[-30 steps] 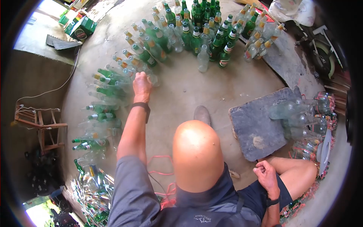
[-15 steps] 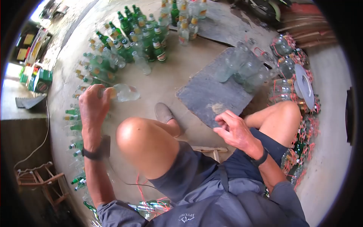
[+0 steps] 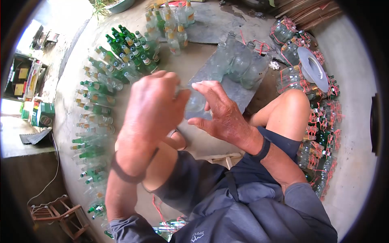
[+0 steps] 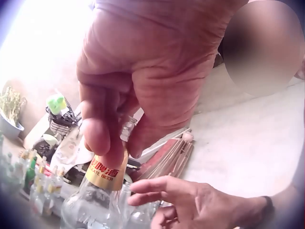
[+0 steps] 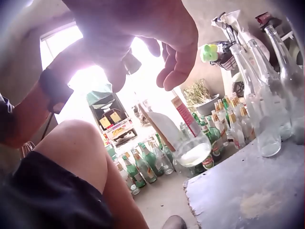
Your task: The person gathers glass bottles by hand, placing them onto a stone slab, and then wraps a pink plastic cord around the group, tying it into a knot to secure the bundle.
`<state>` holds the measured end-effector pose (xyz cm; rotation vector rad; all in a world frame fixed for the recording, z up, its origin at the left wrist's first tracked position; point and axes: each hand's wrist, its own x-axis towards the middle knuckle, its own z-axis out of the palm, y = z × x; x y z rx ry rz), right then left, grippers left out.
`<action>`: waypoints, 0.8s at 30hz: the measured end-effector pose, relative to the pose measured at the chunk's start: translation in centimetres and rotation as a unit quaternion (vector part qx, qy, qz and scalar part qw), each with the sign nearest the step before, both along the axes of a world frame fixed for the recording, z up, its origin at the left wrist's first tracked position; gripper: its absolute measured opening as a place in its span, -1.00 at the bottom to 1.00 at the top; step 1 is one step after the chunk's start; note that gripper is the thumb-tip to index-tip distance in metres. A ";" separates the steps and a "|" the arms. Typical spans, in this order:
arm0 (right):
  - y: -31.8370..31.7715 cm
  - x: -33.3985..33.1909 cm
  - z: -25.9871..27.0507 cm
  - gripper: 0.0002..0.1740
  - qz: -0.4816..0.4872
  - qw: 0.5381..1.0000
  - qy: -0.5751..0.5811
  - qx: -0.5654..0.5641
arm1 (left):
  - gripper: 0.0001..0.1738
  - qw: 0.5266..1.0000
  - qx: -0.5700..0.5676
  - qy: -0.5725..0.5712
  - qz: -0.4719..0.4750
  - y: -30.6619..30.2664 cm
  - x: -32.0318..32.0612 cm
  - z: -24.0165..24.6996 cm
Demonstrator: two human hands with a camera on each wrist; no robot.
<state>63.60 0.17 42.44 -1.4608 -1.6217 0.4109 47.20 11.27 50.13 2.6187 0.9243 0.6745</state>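
Note:
My left hand (image 3: 156, 109) is raised before my knee. It grips the neck of a clear glass beer bottle (image 4: 90, 207), over the gold label (image 4: 108, 174). In the right wrist view the bottle hangs tilted, its base lower. My right hand (image 3: 225, 115) is beside the bottle with thumb and fingers spread apart. Several clear bottles (image 3: 241, 67) stand on a dark flat board (image 5: 238, 195) beyond the right hand.
Rows of green and clear bottles (image 3: 97, 99) stand on the floor at left. Bottle bundles (image 3: 291, 79) tied with red string line the right wall, a grey ring-shaped object (image 3: 312, 69) on top. A wooden stool (image 3: 60, 214) and green carton (image 3: 44, 113) are at far left.
My left hand has lifted the bottle from the rows at left and brought it across in front of me. My right hand has risen from my leg and spread its fingers. The view has turned right.

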 end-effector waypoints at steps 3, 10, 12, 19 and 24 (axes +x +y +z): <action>0.2 1.1 -1.2 -0.27 -0.024 0.999 -0.027 -0.010 | -0.74 0.998 -0.011 0.012 -0.057 -1.2 3.2 -0.7; -0.2 4.6 -3.7 -0.53 -0.086 0.995 -0.045 -0.002 | -0.74 0.995 -0.057 -0.042 -0.070 -1.7 7.5 -4.1; 0.0 5.7 -4.0 -0.59 -0.104 0.994 -0.040 -0.002 | -0.69 0.990 -0.090 -0.072 -0.085 -1.4 7.9 -4.3; 1.2 10.3 -5.2 -0.70 -0.217 0.975 -0.012 -0.038 | -0.57 0.955 -0.271 -0.122 -0.010 1.8 5.8 -6.3; 2.5 12.7 -8.3 -0.68 -0.219 0.975 0.028 0.020 | -0.59 0.943 -0.301 -0.142 0.024 2.3 5.0 -6.5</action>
